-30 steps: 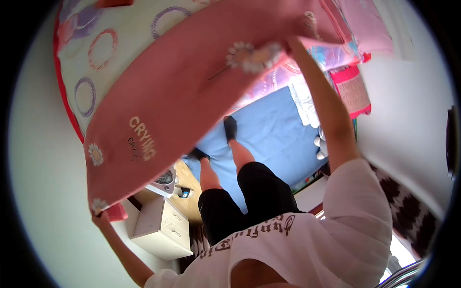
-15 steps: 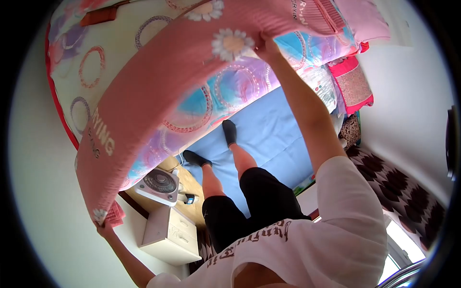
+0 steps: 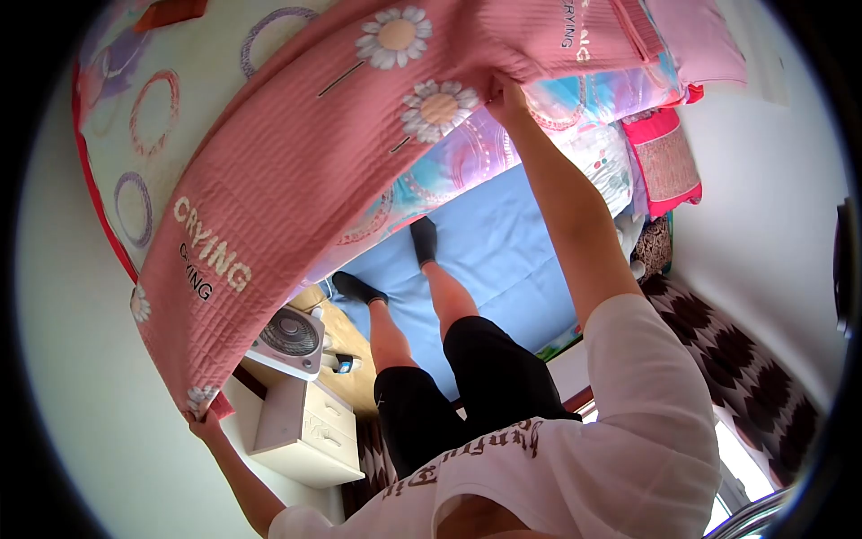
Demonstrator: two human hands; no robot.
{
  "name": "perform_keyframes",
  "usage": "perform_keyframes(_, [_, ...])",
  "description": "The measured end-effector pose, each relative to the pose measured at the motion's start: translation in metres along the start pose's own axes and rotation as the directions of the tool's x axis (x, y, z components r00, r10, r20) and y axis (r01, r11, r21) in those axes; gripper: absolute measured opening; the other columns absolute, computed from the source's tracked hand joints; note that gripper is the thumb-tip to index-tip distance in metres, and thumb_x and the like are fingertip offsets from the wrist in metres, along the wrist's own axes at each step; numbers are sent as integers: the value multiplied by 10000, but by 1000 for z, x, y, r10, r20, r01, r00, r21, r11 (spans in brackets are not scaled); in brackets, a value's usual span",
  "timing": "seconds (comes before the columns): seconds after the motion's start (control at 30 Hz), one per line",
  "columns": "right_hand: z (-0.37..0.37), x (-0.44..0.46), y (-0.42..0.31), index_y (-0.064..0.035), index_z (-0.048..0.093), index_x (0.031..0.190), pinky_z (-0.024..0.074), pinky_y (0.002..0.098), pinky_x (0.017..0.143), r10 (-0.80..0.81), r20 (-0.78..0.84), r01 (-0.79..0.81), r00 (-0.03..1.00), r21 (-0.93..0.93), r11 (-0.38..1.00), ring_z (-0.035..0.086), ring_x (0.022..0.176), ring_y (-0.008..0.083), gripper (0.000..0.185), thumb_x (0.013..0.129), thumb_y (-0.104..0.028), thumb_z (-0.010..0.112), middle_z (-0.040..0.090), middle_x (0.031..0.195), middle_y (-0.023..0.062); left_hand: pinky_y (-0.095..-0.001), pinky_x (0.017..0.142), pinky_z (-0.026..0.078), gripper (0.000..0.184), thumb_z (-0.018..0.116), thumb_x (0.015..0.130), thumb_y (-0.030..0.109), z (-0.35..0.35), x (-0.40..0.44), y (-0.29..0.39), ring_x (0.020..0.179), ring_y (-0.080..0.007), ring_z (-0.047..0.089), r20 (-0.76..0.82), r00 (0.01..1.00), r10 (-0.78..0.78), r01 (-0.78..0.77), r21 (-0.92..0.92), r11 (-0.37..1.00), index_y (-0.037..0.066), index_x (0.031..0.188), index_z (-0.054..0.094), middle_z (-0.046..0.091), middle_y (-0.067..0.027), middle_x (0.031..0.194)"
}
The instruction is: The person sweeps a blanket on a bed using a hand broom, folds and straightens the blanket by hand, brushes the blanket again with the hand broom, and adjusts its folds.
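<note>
A pink quilted blanket with daisies and the lettering "CRYING" stretches between my two hands over a patterned bed sheet. My left hand is closed on its lower left corner, beside a daisy. Further along the near edge, my right hand grips bunched fabric, with the fingers partly hidden by the folds. Beyond that hand, the blanket's far end lies folded over on the sheet, near a pink pillow.
My socked feet stand on a blue padded surface below the patterned bed. A fan and a white drawer cabinet are at lower left. A pink-and-beige cushion rests against the right wall, above a dark patterned curtain.
The blanket has come down flatter and spread wider over the sheet, so more of its daisies and lettering show. Both hands still hold its edge, in nearly the same places.
</note>
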State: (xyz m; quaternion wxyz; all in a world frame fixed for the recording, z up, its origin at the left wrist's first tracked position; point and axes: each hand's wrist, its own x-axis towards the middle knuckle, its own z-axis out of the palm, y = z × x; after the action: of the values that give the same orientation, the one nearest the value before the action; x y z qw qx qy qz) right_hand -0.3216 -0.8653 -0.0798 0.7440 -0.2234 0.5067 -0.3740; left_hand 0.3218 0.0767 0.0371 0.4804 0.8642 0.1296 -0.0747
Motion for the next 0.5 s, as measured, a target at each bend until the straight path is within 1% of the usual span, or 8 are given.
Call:
perform_keyframes(0.07, [65, -39, -25, -107, 636, 1140, 528, 348, 913, -31, 44, 18, 999, 254, 967, 608, 1036, 156, 183, 958, -102, 612, 655, 1067, -10, -354, 1066, 461, 685, 771, 772, 54, -2, -8, 7, 1225, -262, 577, 42, 999, 21, -24, 79, 997, -118, 1368, 482, 548, -207, 1385])
perform_keyframes(0.13, [63, -30, -29, -104, 634, 1167, 526, 363, 932, -20, 3, 19, 1000, 203, 979, 604, 1081, 167, 211, 957, -100, 613, 658, 1116, -2, -362, 1073, 457, 706, 779, 767, 59, -2, -21, 14, 1220, -265, 582, 98, 995, 29, -43, 143, 989, -121, 1377, 472, 550, -211, 1381])
perform_keyframes(0.2, [49, -13, -29, -47, 655, 1148, 560, 347, 836, -26, -115, 35, 993, 81, 996, 639, 1006, 184, 229, 926, -106, 657, 677, 1080, 44, -369, 1086, 445, 767, 803, 737, 79, 1, -29, 16, 1202, -273, 597, 222, 928, 298, -370, 611, 700, -139, 1384, 452, 550, -232, 1375])
perform_keyframes(0.33, [29, -22, -28, 0, 689, 1004, 548, 320, 630, -264, -384, 100, 885, -399, 912, 641, 780, 187, 192, 855, -115, 729, 671, 922, 75, -435, 1101, 435, 683, 731, 806, 65, -12, 5, -11, 1227, -313, 580, 78, 992, 99, -104, 57, 993, -107, 1404, 451, 527, -232, 1400])
perform_keyframes(0.4, [19, -41, -40, 3, 702, 965, 502, 301, 562, -335, -379, 126, 862, -481, 868, 608, 710, 169, 183, 822, -103, 743, 649, 853, 57, -400, 1046, 481, 581, 683, 835, 119, -6, -21, 7, 1239, -311, 571, 260, 880, 398, -455, 703, 546, -98, 1347, 518, 564, -227, 1368])
perform_keyframes(0.43, [20, -65, -56, -3, 707, 970, 478, 290, 555, -343, -365, 122, 866, -511, 851, 587, 698, 151, 187, 811, -95, 744, 638, 838, 39, -419, 1064, 468, 553, 633, 867, 125, 10, -38, 35, 1262, -320, 552, 165, 973, 158, -217, 443, 870, -77, 1366, 507, 546, -212, 1392])
perform_keyframes(0.47, [10, -77, -68, -14, 713, 961, 417, 263, 538, -443, -303, 181, 844, -617, 766, 528, 659, 112, 184, 798, -91, 749, 605, 796, 3, -438, 1082, 455, 528, 583, 899, 130, 28, -58, 65, 1285, -330, 533, 48, 992, -116, 122, -161, 979, -57, 1385, 496, 529, -197, 1416])
perform_keyframes(0.5, [0, -92, -83, -19, 713, 977, 423, 254, 576, -519, -251, 240, 817, -671, 701, 514, 678, 94, 208, 789, -93, 760, 605, 803, -12, -457, 1101, 442, 506, 533, 931, 135, 53, -85, 105, 1308, -340, 513, -64, 931, -359, 261, -573, 777, -36, 1404, 485, 511, -182, 1439])
